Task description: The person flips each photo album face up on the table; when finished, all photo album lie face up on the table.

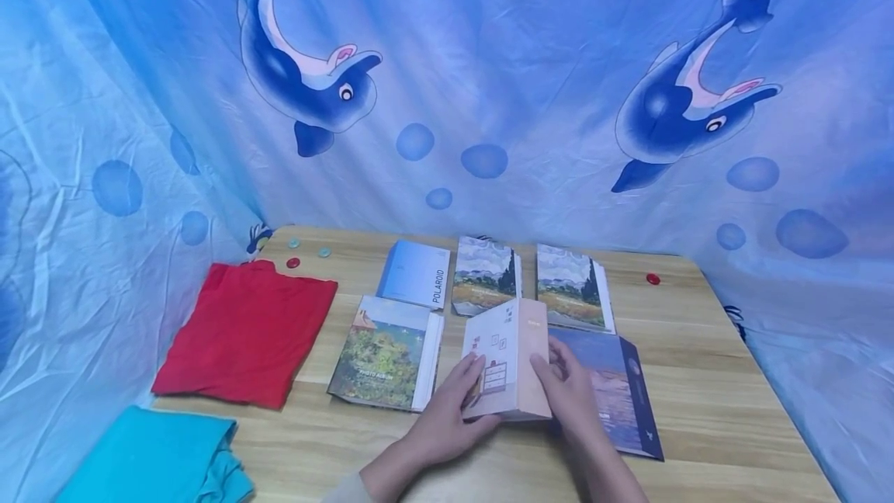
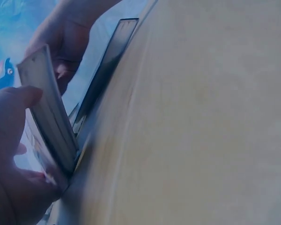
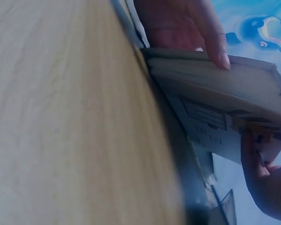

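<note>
Both hands hold a photo album [image 1: 497, 355] with a white cover drawn with furniture and a beige spine, tilted up above the table. The left hand [image 1: 450, 416] grips its left side and lower edge, thumb [image 2: 30, 96] across the edge in the left wrist view. The right hand [image 1: 571, 393] holds the spine side, its thumb on the beige strip and the other fingers bent behind. Partly behind the right hand lies a purple-blue seascape album [image 1: 632, 402]. To the left lies a green garden album [image 1: 380, 355] marked PHOTO ALBUM.
Farther back lie a blue POLAROID album [image 1: 417, 274] and two landscape albums [image 1: 484, 274] [image 1: 569, 289]. A red cloth [image 1: 244, 332] and a turquoise cloth [image 1: 157, 456] are at the left. Small red and pale green discs [image 1: 653, 279] [image 1: 324, 252] sit near the back edge, before a dolphin curtain [image 1: 447, 84].
</note>
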Tool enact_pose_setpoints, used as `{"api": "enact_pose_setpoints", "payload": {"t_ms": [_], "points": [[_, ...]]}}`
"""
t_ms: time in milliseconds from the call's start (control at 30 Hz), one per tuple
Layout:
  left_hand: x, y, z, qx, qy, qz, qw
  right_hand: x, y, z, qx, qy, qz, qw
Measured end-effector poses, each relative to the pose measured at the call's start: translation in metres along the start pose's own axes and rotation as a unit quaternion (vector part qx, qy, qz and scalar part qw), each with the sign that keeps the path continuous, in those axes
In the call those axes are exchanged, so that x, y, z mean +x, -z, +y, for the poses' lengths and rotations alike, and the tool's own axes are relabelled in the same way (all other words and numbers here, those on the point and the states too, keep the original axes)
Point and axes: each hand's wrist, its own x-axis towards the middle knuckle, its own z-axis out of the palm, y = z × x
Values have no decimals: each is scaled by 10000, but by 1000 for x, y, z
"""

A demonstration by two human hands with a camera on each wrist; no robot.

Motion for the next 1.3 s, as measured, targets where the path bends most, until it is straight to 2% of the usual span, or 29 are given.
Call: {"api": "enact_pose_setpoints", "payload": {"t_ms": [300, 433, 567, 700, 833, 1033, 1300], "points": [[6, -9, 11, -722, -439, -136, 9963, -7, 5, -16, 389, 356, 186, 9984], [9, -14, 15, -1443, -611, -263, 9873, -12, 4, -20, 287, 710, 347, 9965], [11, -15, 18, -2096, -526, -395, 9756, -13, -1, -20, 11, 1099, 394, 9932], [11, -13, 19, -2258, -442, -360, 9725, -10, -8, -16, -103, 1276, 177, 9916], [12, -9, 19, -2394, -440, -328, 9694, -5, -12, -12, 21, 1301, -56, 9915], [12, -4, 17, -2292, -439, -190, 9722, -2, -17, -10, 84, 1219, -385, 9918], [12, 8, 20, -2517, -502, -10, 9665, -3, -22, -10, -220, 1577, -438, 9863]]}}
